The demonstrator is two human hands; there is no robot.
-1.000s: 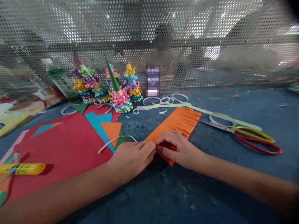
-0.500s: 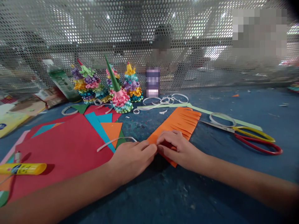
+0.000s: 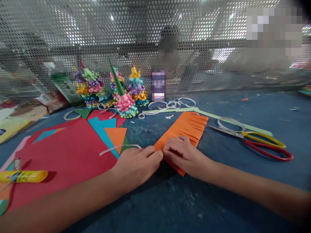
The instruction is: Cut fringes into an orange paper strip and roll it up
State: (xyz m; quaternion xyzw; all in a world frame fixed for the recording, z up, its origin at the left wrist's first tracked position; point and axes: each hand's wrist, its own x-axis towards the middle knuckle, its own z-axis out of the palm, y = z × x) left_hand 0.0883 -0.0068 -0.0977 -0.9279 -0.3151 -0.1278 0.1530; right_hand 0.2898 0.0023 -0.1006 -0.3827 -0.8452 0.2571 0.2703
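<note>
From the wearer's head, a blue tabletop (image 3: 199, 204) is viewed forward and down by a single camera. The left hand (image 3: 138, 166) and right hand (image 3: 188, 153) are caught at close range near the centre of the frame, with a perforated screen (image 3: 97, 29) seen farther off across the top.

The orange fringed strip (image 3: 175, 129) looks like plain matt paper, smooth apart from the cuts, and the red sheet (image 3: 65, 152) is the same flat-finish stuff. Scissors (image 3: 239, 134) have grey metal blades and smooth, slightly shiny red and yellow handles, plastic by the look of it. Yellow tube (image 3: 31, 176) is glossy plastic. Blue counter (image 3: 155, 204) is pretty scuffed and rough-looking. Behind it there's a perforated screen (image 3: 97, 26), dull grey metal I'd say.
</note>
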